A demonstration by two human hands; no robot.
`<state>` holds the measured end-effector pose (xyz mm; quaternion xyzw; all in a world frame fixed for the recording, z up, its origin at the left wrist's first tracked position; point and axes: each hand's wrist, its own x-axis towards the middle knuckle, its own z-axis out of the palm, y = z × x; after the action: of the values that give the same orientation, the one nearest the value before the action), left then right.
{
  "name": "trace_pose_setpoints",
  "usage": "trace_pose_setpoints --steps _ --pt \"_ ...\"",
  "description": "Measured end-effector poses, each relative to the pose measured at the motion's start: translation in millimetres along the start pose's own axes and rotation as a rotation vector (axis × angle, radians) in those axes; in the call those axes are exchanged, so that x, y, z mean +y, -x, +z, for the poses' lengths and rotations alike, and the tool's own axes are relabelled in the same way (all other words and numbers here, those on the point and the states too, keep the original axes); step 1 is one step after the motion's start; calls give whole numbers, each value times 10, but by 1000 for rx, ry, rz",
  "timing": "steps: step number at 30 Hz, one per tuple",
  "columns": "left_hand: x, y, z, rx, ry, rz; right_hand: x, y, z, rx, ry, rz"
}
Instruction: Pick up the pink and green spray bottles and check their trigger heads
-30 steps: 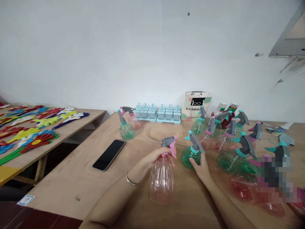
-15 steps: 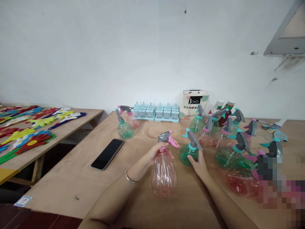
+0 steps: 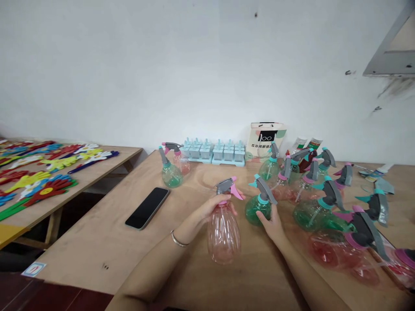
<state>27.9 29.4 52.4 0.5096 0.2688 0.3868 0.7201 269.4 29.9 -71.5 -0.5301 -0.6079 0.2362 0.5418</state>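
Observation:
My left hand is wrapped round the neck of a clear pink spray bottle with a grey and pink trigger head, held tilted above the wooden table. My right hand grips the lower side of a green spray bottle with a grey and teal head, which stands on the table just right of the pink one. A metal bangle circles my left wrist.
Several more green and pink spray bottles crowd the right half of the table. Two bottles stand at the back left, by light-blue ice-pop moulds. A black phone lies left. A side table holds coloured hand clappers.
The pink bottle has risen slightly and tipped, its nozzle now pointing right. My right hand stays on the green bottle. The camera shifted a little.

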Motion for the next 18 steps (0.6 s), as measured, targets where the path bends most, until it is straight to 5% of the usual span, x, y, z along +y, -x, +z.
trace_pose_setpoints --steps 6,12,18 --pt "-12 22 3 139 32 -19 17 0 3 5 -5 -22" --pt "4 34 -14 30 -46 -13 51 -1 16 15 -28 2" --pt "83 73 11 73 -148 64 54 -5 6 19 -29 13"
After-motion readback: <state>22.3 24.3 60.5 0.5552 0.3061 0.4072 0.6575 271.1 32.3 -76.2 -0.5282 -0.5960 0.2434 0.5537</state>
